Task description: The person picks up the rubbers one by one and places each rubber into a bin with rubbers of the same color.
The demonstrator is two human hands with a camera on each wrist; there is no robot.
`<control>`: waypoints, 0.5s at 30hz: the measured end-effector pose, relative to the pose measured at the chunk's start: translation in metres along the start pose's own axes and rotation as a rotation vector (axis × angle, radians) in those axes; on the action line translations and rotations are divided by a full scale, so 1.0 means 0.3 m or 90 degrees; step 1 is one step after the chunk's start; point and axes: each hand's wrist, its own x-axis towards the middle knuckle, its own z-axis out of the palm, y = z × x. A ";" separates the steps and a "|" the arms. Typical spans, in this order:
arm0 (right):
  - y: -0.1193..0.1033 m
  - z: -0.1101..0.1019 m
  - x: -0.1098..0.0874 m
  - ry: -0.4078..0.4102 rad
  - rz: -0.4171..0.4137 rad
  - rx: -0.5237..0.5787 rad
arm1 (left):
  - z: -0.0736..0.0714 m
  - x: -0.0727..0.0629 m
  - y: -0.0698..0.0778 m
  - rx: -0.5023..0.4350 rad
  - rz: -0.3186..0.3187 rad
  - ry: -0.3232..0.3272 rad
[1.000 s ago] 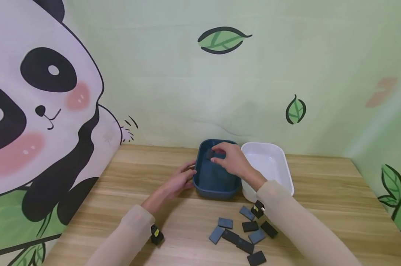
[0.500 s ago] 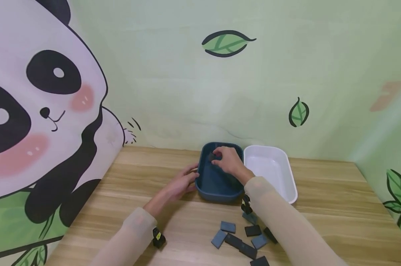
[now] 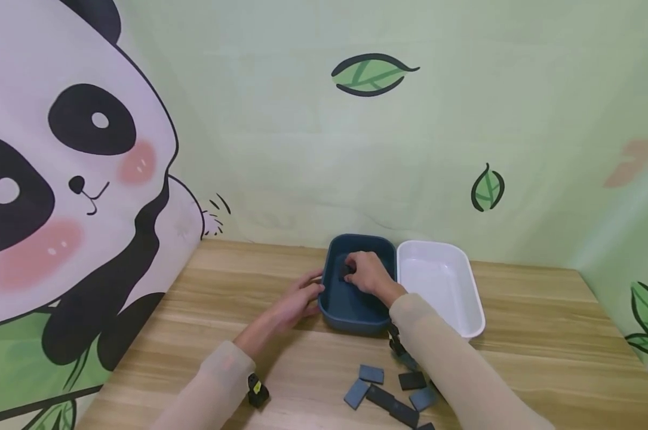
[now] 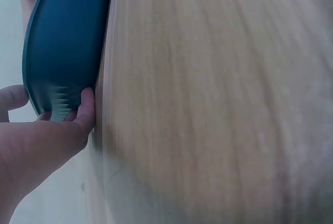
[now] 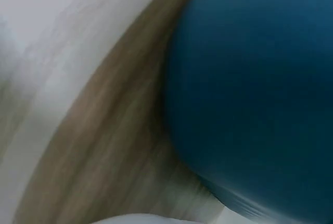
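Inside the dark blue tray point(image 3: 356, 301), my right hand point(image 3: 371, 273) pinches a small dark rectangular tile point(image 3: 346, 272) between thumb and fingers, low near the tray floor. My left hand point(image 3: 297, 301) rests against the tray's left side. In the left wrist view, the left hand's fingers point(image 4: 87, 110) touch the outer wall, with another finger near the rim. The right wrist view is blurred; the blue tray wall point(image 5: 250, 88) fills its right part, and neither hand nor tile shows there.
A white tray point(image 3: 436, 286) stands against the blue one on its right. On the wooden table point(image 3: 302, 388) in front lie several black tiles point(image 3: 412, 380) and blue-grey tiles point(image 3: 371, 374), some partly hidden by the right sleeve. A painted wall point(image 3: 280, 149) stands behind.
My right hand has moved lower and nearer inside the blue tray with the tile. The left hand stays at the tray's side. The head view has shifted slightly.
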 end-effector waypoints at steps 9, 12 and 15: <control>-0.007 -0.007 -0.010 -0.029 0.012 -0.024 | 0.007 -0.005 0.014 -0.001 -0.005 0.002; 0.027 -0.003 0.004 -0.052 -0.034 -0.037 | 0.008 -0.005 0.012 -0.005 -0.010 0.004; 0.033 -0.027 0.005 -0.078 -0.073 -0.033 | 0.005 -0.004 0.010 -0.015 -0.014 0.003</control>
